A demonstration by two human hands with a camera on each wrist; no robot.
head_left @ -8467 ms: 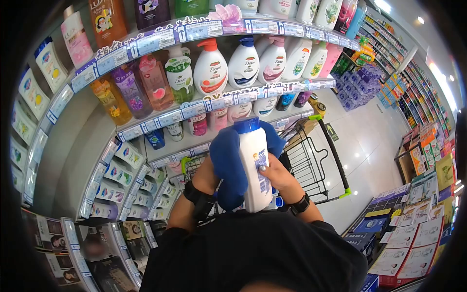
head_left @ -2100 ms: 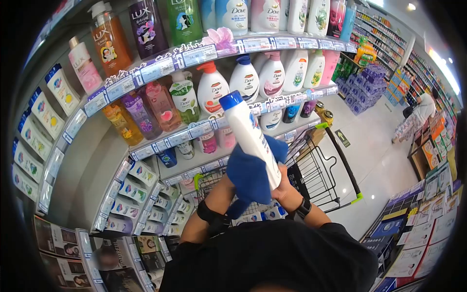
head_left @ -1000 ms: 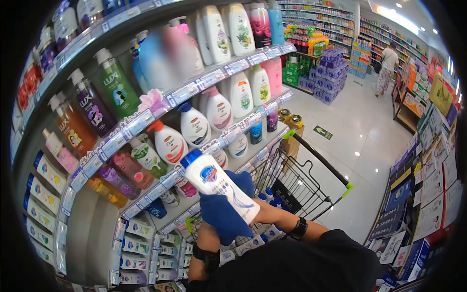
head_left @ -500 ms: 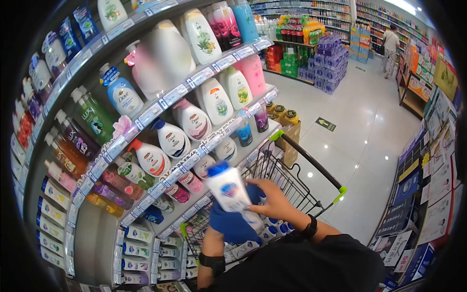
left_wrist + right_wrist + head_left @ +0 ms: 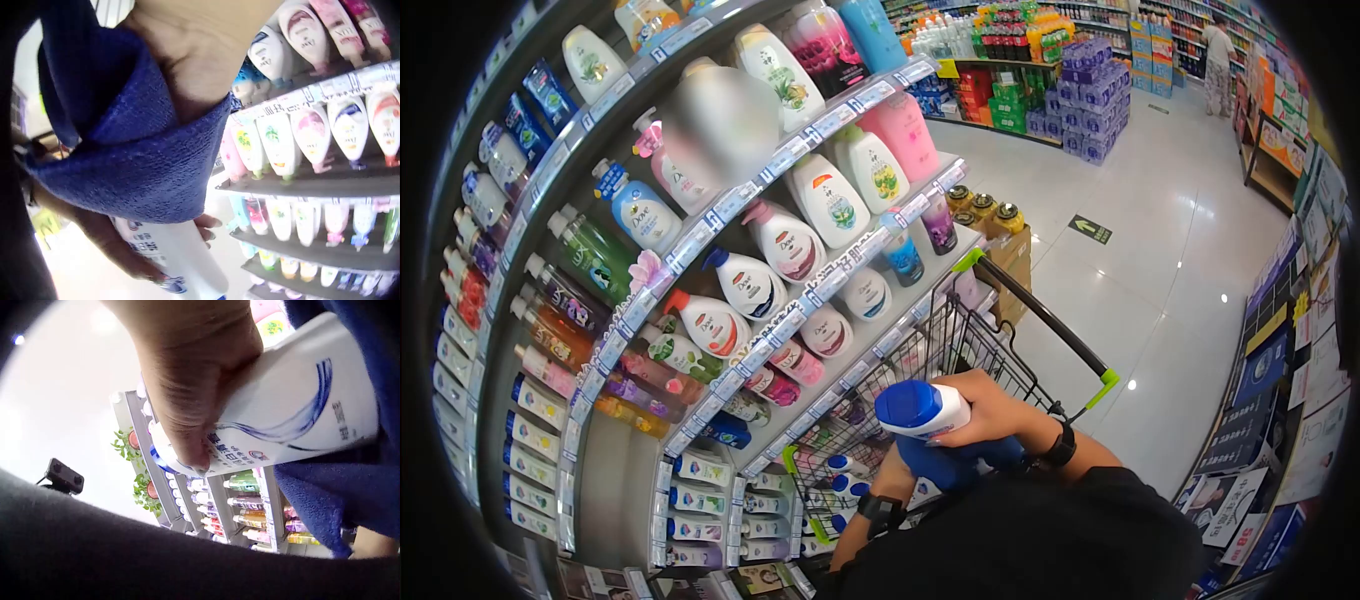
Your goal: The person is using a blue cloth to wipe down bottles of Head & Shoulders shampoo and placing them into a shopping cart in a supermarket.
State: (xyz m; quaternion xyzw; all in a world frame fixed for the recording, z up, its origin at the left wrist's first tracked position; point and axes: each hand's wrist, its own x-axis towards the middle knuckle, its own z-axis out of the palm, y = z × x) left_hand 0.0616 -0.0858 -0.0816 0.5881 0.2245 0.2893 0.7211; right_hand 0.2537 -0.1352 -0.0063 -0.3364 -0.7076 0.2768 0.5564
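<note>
A white bottle with a blue cap (image 5: 908, 406) is tilted with its cap toward the shelf, low in front of the black shirt. My right hand (image 5: 985, 408) grips its upper part; in the right wrist view the thumb of the right hand (image 5: 200, 394) lies along the white bottle (image 5: 300, 394). A blue cloth (image 5: 950, 465) lies against the lower part of the bottle. My left hand (image 5: 200, 50) is draped in the blue cloth (image 5: 150, 169), which hides most of its fingers; how they lie is hidden.
A shopping cart (image 5: 1040, 308) with several blue-capped bottles inside stands beneath the hands. Shelves of pump bottles (image 5: 785, 240) curve along the left. Stacked boxes (image 5: 1250, 440) line the right, and a person (image 5: 1218, 65) stands far down the aisle.
The bottle has been lowered toward the body and tipped, its cap now facing the camera. My right hand has moved from its lower side to near the cap. The view has turned further along the aisle.
</note>
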